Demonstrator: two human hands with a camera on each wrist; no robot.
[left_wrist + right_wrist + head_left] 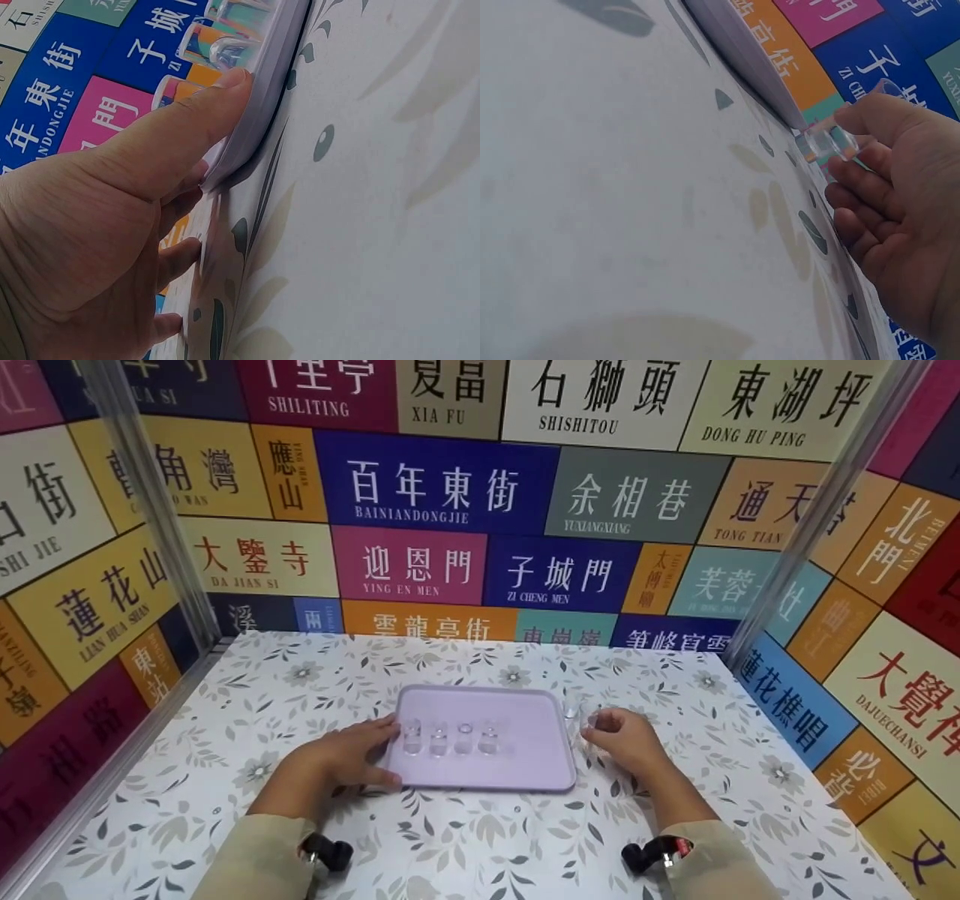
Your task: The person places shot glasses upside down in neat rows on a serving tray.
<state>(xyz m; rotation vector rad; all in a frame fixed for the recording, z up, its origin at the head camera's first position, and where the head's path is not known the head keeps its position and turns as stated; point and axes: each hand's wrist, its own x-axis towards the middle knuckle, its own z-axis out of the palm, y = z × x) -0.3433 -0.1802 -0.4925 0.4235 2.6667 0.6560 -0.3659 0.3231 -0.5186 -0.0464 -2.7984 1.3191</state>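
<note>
A lilac tray (pixel 536 735) lies on the table, bearing several small clear cups (pixel 487 739) in a row. My left hand (pixel 349 754) is at the tray's left side. Its straight thumb (pixel 202 101) touches the rim near the front left corner, and the other fingers lie along the left edge, partly hidden. Just off the tray's right edge, my right hand (pixel 626 739) pinches a small clear cup (pixel 829 142) between thumb and fingers. The cup's upper part is partly covered by the thumb. Beside that hand is another small clear object (pixel 571 711), too faint to make out fully.
The table (pixel 480 847) has a white cover with a grey leaf pattern. Panels with printed place names (pixel 435 487) stand behind it and on both sides. Metal posts (pixel 787 525) rise at the back corners.
</note>
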